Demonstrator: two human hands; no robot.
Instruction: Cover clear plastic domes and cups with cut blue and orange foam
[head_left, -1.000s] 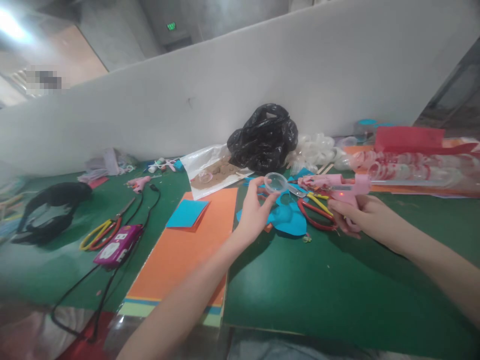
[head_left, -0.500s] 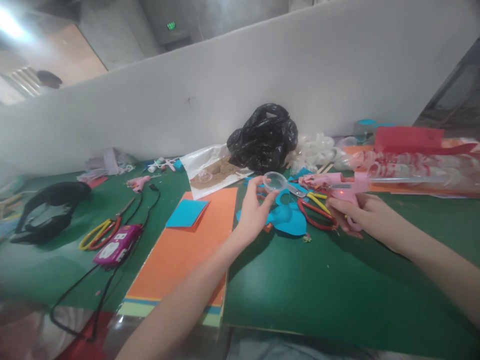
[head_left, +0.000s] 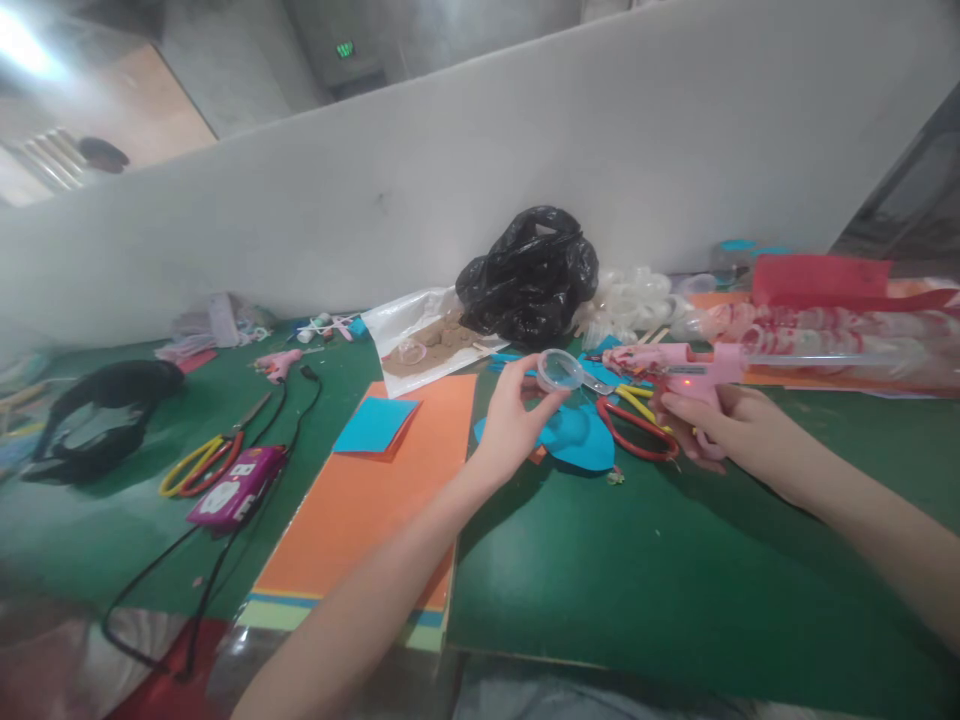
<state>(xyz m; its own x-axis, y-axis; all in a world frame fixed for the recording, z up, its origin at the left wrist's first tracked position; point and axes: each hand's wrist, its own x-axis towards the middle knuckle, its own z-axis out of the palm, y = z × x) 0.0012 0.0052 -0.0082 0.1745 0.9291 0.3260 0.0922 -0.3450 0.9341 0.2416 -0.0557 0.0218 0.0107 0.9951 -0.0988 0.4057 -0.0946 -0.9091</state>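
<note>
Between the thumb and fingers of my left hand (head_left: pixel 511 425) is a small clear round plastic cup (head_left: pixel 560 371), tilted with its rim showing. My right hand (head_left: pixel 716 422) is wrapped round the handle of a pink hot glue gun (head_left: pixel 701 370). A long clear glue stick (head_left: pixel 825 360) juts from the gun's back, and a small orange light glows on its side. The nozzle points left at the cup, with a small gap between them. Below lie cut blue paper pieces (head_left: pixel 579 442) and scissors with red and yellow handles (head_left: pixel 637 440).
An orange sheet stack (head_left: pixel 375 510) bears a folded blue paper (head_left: pixel 373 425). Behind are a black plastic bag (head_left: pixel 529 275), brown clay (head_left: pixel 431 345) on white plastic and several clear cups (head_left: pixel 637 290). On the left are more scissors (head_left: pixel 202 465), a purple packet (head_left: pixel 238 490) and a second glue gun (head_left: pixel 276 363).
My left hand has turned the plastic cup and shifted it slightly right, closer to the nozzle. The glue gun in my right hand has barely moved.
</note>
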